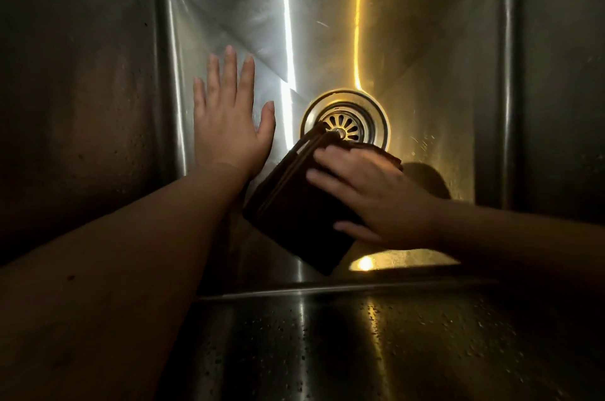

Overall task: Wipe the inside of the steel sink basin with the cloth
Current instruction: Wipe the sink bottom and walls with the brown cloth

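Head view looks straight down into the steel sink basin (425,50), where the folded dark cloth (294,214) lies flat on the basin floor, at about 6 o'clock from the round drain strainer (344,120). The cloth's far corner overlaps the strainer's rim on its 7 o'clock side, and its stacked folded edges show as thin pale lines along its left side.

On top of the cloth rests the right hand (376,197), palm down, its fingers stretched out and pressed against the fabric rather than curled around it; the thumb lies along the cloth's near edge. This hand reaches in from 4 o'clock, with its forearm in shadow.

At 9 o'clock from the strainer, the left hand (229,125) lies flat on the bare steel floor, fingers spread and straight, gripping nothing. It sits just beside the cloth's left corner, close to the basin's left wall. Its forearm comes in from 7 o'clock.

Bright streaks of reflected light run across the basin floor toward 12 o'clock, one white and one yellow. Water droplets (376,315) speckle the near wall at 6 o'clock.
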Motion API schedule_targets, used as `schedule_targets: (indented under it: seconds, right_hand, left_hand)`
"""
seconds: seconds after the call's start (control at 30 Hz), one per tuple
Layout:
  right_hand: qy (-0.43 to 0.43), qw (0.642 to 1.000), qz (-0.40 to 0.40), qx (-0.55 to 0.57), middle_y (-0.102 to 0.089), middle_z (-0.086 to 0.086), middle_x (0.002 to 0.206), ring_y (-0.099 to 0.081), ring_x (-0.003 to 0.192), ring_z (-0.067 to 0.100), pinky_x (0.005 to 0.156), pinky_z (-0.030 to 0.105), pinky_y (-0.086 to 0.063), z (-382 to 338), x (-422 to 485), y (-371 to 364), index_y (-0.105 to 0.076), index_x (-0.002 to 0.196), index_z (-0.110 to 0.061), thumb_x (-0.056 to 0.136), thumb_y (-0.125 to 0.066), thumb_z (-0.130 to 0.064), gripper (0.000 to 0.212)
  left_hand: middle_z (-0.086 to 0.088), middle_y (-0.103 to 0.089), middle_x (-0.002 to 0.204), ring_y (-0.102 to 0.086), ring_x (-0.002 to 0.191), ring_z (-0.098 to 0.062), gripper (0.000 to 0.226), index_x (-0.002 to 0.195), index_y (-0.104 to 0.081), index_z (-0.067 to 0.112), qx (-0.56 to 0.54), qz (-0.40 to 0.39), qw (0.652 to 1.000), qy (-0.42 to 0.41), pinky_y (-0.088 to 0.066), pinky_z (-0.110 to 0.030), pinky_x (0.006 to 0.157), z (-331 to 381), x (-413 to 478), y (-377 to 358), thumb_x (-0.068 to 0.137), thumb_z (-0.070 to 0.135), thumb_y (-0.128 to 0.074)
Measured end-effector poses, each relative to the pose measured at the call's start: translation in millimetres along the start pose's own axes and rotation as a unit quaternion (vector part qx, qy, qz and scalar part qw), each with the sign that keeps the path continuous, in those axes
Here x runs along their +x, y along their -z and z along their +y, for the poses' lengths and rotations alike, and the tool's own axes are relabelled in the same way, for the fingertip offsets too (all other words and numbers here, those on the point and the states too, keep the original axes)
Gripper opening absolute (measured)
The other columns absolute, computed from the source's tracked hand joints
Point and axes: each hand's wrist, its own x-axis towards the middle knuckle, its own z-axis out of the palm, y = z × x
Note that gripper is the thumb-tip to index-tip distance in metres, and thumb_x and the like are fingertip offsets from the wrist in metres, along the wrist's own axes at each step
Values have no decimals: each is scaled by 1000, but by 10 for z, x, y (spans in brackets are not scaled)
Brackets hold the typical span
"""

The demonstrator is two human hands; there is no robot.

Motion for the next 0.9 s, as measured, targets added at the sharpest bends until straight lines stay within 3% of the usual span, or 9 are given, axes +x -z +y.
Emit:
schedule_targets:
  seconds: [0.03, 0.1, 0.3, 0.4, 0.63, 0.67, 0.73, 0.83, 0.9]
  right_hand:
    - [110, 993, -45, -22, -16, 10, 158, -11, 146, 26, 119, 45, -8, 131, -47, 6, -21, 151, -20, 93, -45, -48, 69]
    - [198, 973, -97, -65, -8, 7, 159, 0, 148, 26, 119, 46, 3, 272, -74, -37, -17, 152, -25, 93, -49, -47, 70]
    - [95, 992, -64, -51, -6, 7, 161, 2, 148, 29, 114, 61, 0, 60, -6, -166, -16, 153, -26, 93, -38, -52, 69]
    - [52, 997, -41, -32, -8, 8, 160, 1, 148, 29, 114, 61, -2, -69, 58, -197, -19, 152, -25, 93, -39, -52, 69]
    - [66, 995, -79, -15, -6, 7, 160, 3, 148, 25, 116, 55, 2, -21, 71, -60, -19, 152, -23, 94, -35, -51, 67]
    - [48, 997, -60, -15, -10, 9, 160, -3, 148, 26, 117, 52, -1, 34, 61, -4, -22, 152, -20, 93, -36, -49, 67]
    - [-81, 996, 23, -22, -21, 15, 157, -15, 146, 31, 115, 51, -8, 231, 25, 106, -27, 150, -14, 90, -38, -46, 68]
    - [-356, 929, 100, -20, -13, 18, 158, -9, 147, 34, 115, 55, -7, 518, -139, 204, -18, 152, -12, 92, -35, -47, 71]
    - [-449, 890, 80, -3, -4, 14, 160, 1, 148, 30, 117, 55, -5, 602, -218, 163, -10, 153, -12, 96, -30, -50, 71]
  left_hand:
    - [-9, -9, 159, -2, 147, -26, 63, 151, -16, 16, 0, 0, 1000, 0, 1, -41, 116, -5, 0, -1, 96, 43, -30]
    - [-9, -9, 159, -2, 147, -25, 63, 152, -16, 16, -1, 0, 1000, 0, 2, -41, 116, -6, -4, -4, 96, 43, -29]
    - [-10, -10, 159, -3, 147, -27, 63, 152, -16, 16, -3, -6, 1000, -5, 0, -43, 117, -10, 2, -23, 96, 43, -27]
    - [-10, -11, 159, -4, 146, -28, 61, 152, -16, 16, -4, -11, 1000, -5, 0, -43, 117, -14, 6, -32, 96, 39, -26]
    - [-8, -12, 159, -4, 147, -26, 56, 151, -18, 16, -27, -14, 999, -11, 0, -42, 118, -9, -6, 32, 98, 31, -28]
    - [-7, -13, 159, -5, 147, -25, 56, 151, -19, 16, -39, -19, 999, -7, -1, -42, 118, -12, -7, 59, 98, 31, -29]
    - [-6, -15, 159, -7, 146, -24, 58, 151, -19, 14, -72, -25, 997, 10, -3, -43, 118, 2, 6, 136, 97, 34, -28]
    - [-12, -19, 157, -14, 145, -26, 68, 150, -17, 8, -85, -23, 996, -30, -8, -48, 117, 175, -125, 298, 93, 41, -33]
    - [-18, -27, 153, -17, 142, -31, 70, 147, -28, 6, -75, -29, 988, -133, -13, -54, 114, 371, -408, 335, 89, 45, -36]
